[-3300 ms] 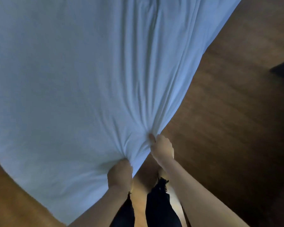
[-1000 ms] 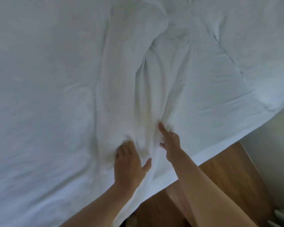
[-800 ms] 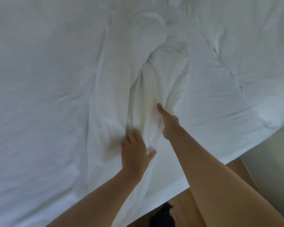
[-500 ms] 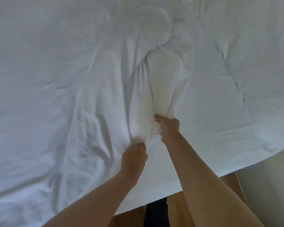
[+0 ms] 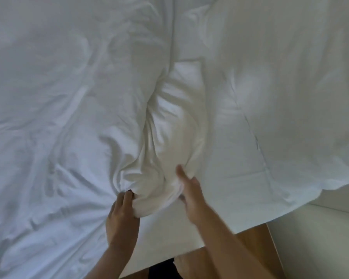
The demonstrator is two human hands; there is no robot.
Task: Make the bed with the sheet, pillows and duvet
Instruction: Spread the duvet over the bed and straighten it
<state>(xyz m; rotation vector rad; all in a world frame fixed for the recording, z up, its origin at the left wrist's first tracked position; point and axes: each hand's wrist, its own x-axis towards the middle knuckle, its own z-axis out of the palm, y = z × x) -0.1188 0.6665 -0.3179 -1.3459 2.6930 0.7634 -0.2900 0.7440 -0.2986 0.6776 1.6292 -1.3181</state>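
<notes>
A white duvet covers nearly the whole view, wrinkled on the left and smoother on the right. A thick bunched fold of it runs down the middle toward me. My left hand grips the near left end of that fold, fingers curled into the cloth. My right hand holds the fold's right side, thumb up along the cloth and fingers tucked under it. No pillows are in sight, and the sheet cannot be told apart from the duvet.
The bed's near edge runs across the bottom right. Below it lies a strip of wooden floor. A pale wall or panel stands at the lower right. My dark trousers show at the bottom.
Over the last second both hands went from lying flat on the duvet to gripping the bunched fold. The fold has been drawn nearer to me and the view has shifted.
</notes>
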